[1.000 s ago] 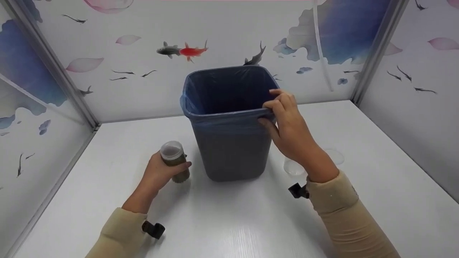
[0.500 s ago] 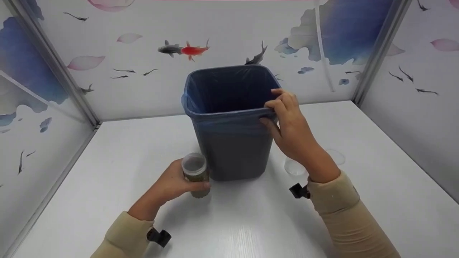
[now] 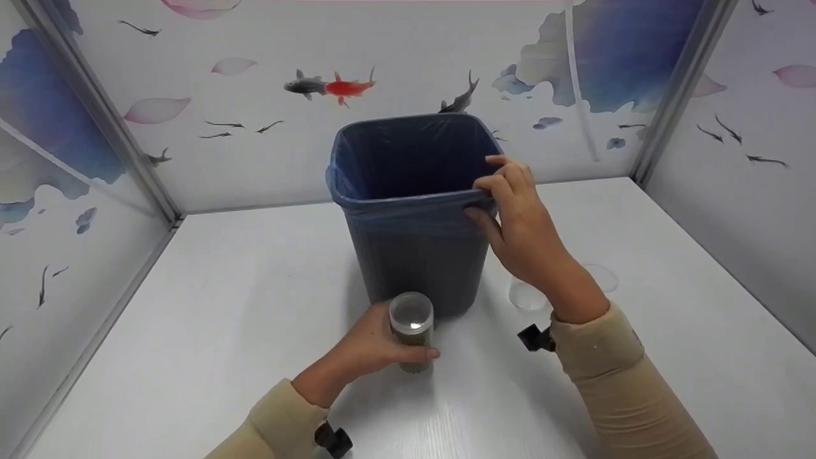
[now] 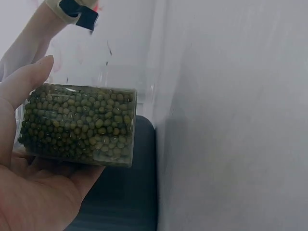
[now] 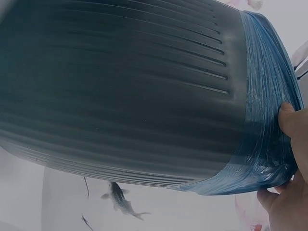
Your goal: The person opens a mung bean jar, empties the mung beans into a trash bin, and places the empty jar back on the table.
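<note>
A clear jar stands upright in my left hand, its thumb across the front. In the left wrist view small green beans, like mung beans, fill most of the jar's visible side. Behind it is a dark grey trash can, lined with a blue plastic bag folded over the rim. My right hand grips the can's front right corner, thumb outside and fingers over the rim. The right wrist view shows that thumb on the blue bag.
Beside my right forearm a small clear round container sits on the white table. Just behind it lies a clear round piece, partly hidden by the arm. Printed panels wall the table at the back and sides.
My left hand has carried the jar rightward and nearer the front edge, from left of the trash can to before it. The right hand keeps its grip on the rim.
</note>
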A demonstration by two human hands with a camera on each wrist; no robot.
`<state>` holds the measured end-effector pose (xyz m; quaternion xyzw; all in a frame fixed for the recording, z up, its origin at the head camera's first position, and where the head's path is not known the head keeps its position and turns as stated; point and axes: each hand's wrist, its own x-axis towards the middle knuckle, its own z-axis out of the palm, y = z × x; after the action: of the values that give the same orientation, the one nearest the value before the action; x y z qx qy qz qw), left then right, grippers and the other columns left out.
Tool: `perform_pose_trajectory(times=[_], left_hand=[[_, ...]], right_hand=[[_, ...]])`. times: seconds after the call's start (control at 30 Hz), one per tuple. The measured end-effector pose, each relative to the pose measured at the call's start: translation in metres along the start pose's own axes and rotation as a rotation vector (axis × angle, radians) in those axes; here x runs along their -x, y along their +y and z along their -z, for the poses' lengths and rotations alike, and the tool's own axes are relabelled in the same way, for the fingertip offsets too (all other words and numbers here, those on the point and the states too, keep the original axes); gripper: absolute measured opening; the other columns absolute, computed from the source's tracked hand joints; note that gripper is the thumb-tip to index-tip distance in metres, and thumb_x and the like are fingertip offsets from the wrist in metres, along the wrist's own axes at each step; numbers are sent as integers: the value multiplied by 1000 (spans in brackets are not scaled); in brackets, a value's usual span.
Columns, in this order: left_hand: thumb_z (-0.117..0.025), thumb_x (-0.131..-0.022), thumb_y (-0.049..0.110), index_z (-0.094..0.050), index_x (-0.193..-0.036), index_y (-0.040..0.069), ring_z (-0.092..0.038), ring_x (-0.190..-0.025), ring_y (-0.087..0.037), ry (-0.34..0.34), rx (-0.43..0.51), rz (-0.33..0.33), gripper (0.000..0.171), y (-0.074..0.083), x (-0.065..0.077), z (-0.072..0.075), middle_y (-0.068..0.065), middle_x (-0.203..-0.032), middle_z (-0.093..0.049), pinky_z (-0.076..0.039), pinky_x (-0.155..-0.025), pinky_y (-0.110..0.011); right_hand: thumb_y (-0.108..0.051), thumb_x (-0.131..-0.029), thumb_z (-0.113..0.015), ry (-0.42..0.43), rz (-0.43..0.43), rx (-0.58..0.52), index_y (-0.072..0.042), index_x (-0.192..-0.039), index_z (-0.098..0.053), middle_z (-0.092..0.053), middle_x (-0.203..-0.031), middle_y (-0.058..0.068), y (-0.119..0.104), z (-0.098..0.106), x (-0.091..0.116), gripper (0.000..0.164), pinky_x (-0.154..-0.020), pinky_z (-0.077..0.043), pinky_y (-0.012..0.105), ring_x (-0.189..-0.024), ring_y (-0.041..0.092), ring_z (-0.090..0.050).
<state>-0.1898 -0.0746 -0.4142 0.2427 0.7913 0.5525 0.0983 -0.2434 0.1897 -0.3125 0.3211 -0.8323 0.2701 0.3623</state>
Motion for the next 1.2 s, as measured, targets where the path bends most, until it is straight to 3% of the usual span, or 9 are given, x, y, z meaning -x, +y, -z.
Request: perform_pose_trajectory(times=[0.27, 0.47, 0.63, 0.77, 0.9, 1.07, 1.2], left_hand=[[-96, -77, 17, -69, -130, 7, -69, -111, -15, -72, 26, 37, 60, -6, -4, -21, 3, -115, -76, -49, -106, -41], [-95, -76, 8, -66, -132, 3, -70, -112, -16, -97, 114, 47, 64, -12, -5, -25, -6, -118, -77, -47, -108, -42], [-94, -77, 5, -68, -128, 7, -69, -110, -16, -108, 140, 48, 58, -16, -4, -26, -5, -116, -76, -46, -107, -40], [-92, -76, 5, -70, -124, 10, -69, -108, -15, -95, 116, 43, 53, -18, -3, -26, -1, -113, -76, -47, -104, -38], [-91, -76, 5, -71, -124, 9, -68, -108, -14, -104, 118, 42, 52, -18, -2, -26, -1, -113, -76, -47, -104, -36], [-91, -77, 6, -70, -125, 10, -67, -110, -14, -116, 118, 66, 52, -17, -3, -27, 0, -114, -76, -46, -107, -39], [-90, -80, 8, -69, -128, 9, -66, -112, -14, -124, 115, 87, 53, -16, -4, -28, 1, -115, -75, -44, -108, -42]], right_hand=[[-18, -106, -67, -5, 30, 0, -2, -124, -55, -52, -132, 21, 0, 1, -1, 27, -116, -41, 56, -152, 34, -38], [-17, -106, -68, -7, 21, -1, -2, -125, -55, -53, -134, 22, 0, 1, 0, 27, -117, -39, 58, -152, 35, -37], [-17, -106, -68, 0, 23, 3, -3, -125, -56, -53, -134, 20, 1, 2, 1, 26, -117, -39, 57, -152, 33, -37], [-20, -109, -64, -21, 48, 1, -5, -133, -56, -53, -138, 17, 1, 3, 1, 29, -122, -36, 56, -157, 31, -32], [-23, -109, -65, -49, 70, 0, -8, -148, -52, -47, -151, 16, 0, 9, 3, 43, -124, -32, 55, -161, 29, -24], [-25, -104, -72, -25, 88, 7, -14, -157, -48, -37, -163, 15, -14, 21, 6, 59, -124, -29, 60, -162, 31, -19], [-22, -102, -73, 60, 147, -44, -11, -147, -58, -41, -159, 15, -37, 24, 14, 48, -123, -31, 60, -158, 36, -28]])
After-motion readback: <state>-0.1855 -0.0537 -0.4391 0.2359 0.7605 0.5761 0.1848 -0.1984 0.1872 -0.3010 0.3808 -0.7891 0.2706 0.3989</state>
